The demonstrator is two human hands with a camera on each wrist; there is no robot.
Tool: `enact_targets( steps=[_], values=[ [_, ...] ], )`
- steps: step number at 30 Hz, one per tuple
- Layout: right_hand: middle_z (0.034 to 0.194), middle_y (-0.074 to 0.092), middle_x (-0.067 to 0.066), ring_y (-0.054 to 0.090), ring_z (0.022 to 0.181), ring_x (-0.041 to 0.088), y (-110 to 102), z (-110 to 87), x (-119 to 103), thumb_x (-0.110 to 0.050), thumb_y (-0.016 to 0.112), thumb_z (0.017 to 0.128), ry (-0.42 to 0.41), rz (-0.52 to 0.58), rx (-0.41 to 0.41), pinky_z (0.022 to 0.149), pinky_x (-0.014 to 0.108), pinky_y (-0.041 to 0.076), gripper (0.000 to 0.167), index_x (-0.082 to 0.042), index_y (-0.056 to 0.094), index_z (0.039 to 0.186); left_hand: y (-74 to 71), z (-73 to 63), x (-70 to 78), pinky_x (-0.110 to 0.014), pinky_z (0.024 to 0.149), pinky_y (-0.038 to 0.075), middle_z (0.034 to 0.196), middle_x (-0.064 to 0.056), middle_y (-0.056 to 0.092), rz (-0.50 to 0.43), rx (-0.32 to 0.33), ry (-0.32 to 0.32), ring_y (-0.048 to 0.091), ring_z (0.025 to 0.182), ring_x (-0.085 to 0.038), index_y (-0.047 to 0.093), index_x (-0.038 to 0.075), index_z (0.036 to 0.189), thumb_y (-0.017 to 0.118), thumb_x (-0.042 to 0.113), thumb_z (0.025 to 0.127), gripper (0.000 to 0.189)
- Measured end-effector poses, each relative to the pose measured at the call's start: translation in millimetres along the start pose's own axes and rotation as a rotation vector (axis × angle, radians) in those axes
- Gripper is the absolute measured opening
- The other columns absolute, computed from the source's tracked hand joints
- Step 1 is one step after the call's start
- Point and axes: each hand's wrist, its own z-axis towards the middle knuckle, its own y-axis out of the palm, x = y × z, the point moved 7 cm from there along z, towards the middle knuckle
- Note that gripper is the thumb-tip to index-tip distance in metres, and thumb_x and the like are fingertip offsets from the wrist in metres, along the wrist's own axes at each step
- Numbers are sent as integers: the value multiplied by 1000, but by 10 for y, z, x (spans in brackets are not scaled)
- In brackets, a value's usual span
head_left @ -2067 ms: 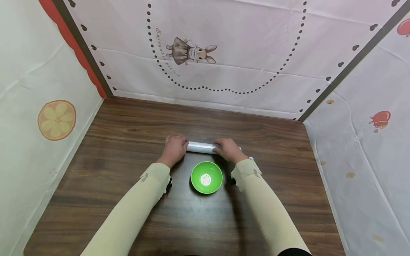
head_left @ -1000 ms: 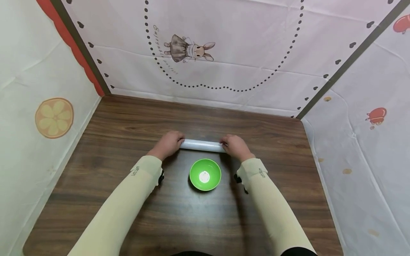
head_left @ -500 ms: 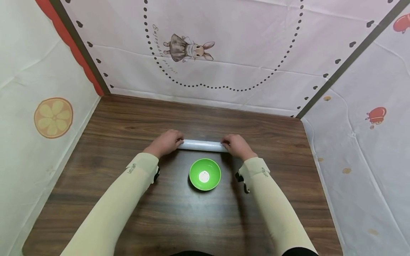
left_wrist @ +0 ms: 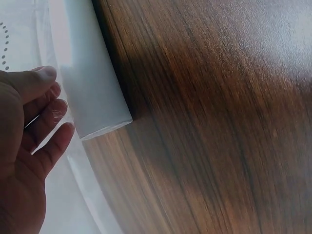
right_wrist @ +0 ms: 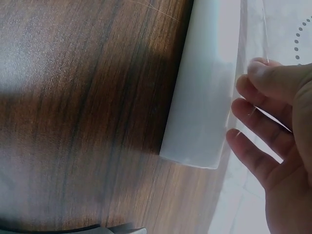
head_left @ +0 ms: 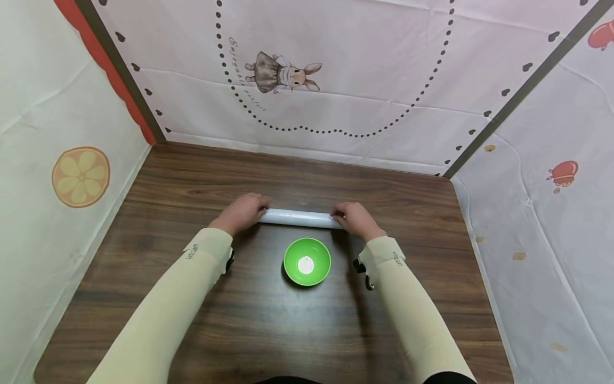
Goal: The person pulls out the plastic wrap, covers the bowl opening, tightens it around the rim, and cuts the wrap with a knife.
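Note:
A white roll of cling film (head_left: pixel 301 218) lies crosswise on the table, beyond a green bowl (head_left: pixel 307 261). At the roll's left end my left hand (head_left: pixel 246 212) pinches the clear film between thumb and fingers; shiny film shows on the fingertips (left_wrist: pixel 59 108) in the left wrist view. My right hand (head_left: pixel 355 219) pinches the film's edge near the right end. In the right wrist view its thumb and index finger meet at a thin film line, with the other fingers (right_wrist: pixel 248 109) spread beside the roll. The bowl has a white round patch inside.
The dark wood table (head_left: pixel 307 330) is closed in by printed white cloth walls on the left, back and right. A rabbit figure (head_left: pixel 283 73) is printed on the back cloth. Black wrist gear (head_left: pixel 358 265) shows under the right cuff.
Both hands have moved apart along the roll, the left one leftward and the right one rightward. Over the last half second only the left hand slid farther left. The bowl stays in place.

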Motion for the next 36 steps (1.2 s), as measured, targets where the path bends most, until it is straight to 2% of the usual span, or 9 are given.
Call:
enact_targets(
  steps=[6, 15, 21, 36],
  values=[
    [102, 70, 9, 65, 97, 23, 8, -14, -19, -7, 60, 93, -8, 5, -29, 86, 38, 54, 17, -9, 70, 107, 8, 5, -69, -45, 90, 50, 106, -11, 65, -73, -7, -65, 60, 101, -27, 67, 6, 112, 56, 14, 98, 20],
    [96, 71, 6, 66, 90, 20, -21, -20, -34, -8, 63, 92, -25, -31, 10, 80, 35, 55, 14, -9, 72, 103, -69, 12, -85, -44, 89, 52, 108, -12, 66, -138, 0, -114, 62, 101, -26, 70, 5, 111, 58, 12, 97, 20],
    [97, 72, 5, 66, 90, 20, -40, -29, -26, -10, 63, 93, -20, -22, 11, 80, 36, 55, 14, -11, 72, 103, -122, -8, -70, -45, 93, 51, 110, -13, 67, -136, 11, -94, 62, 106, -29, 70, 4, 111, 57, 12, 97, 20],
    [95, 73, 7, 67, 88, 21, -180, -61, 0, -12, 64, 92, -32, -12, 65, 78, 37, 56, 12, -9, 73, 100, -179, 3, -67, -45, 91, 52, 110, -13, 70, -146, 34, -67, 64, 105, -27, 69, 4, 111, 56, 13, 98, 21]
  ],
)
